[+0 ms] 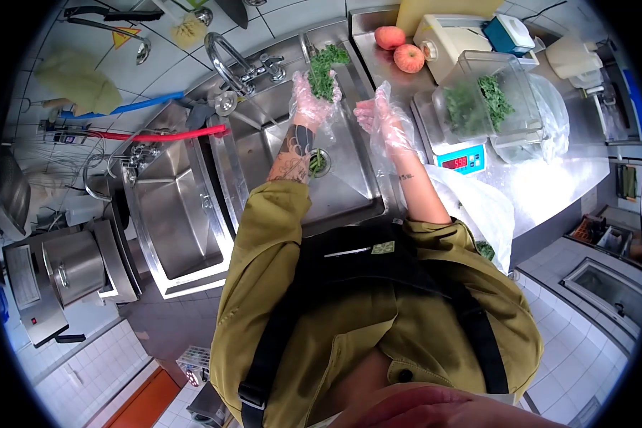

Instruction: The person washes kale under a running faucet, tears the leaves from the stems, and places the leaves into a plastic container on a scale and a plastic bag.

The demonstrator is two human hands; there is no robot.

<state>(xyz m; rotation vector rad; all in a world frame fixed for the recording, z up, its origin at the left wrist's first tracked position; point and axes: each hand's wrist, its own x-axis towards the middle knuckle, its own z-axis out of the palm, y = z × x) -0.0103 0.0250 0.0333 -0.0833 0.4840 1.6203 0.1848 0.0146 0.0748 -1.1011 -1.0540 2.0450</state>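
My left hand (311, 105), in a clear plastic glove, is shut on a bunch of green leafy herbs (324, 70) held over the right-hand sink basin (349, 182). My right hand (382, 121), also gloved, hovers open just right of the bunch, over the same basin and touching nothing. More green scraps lie at the drain (318, 162). On the counter to the right, a clear plastic container (493, 100) with more herbs sits on a digital scale (462, 161) with a red readout.
A second sink basin (175, 214) lies to the left, with a tap (225, 60) between. Two red apples (399, 48), a white appliance (449, 39) and a plastic bag (478, 207) sit on the steel counter. A metal pot (71, 265) stands far left.
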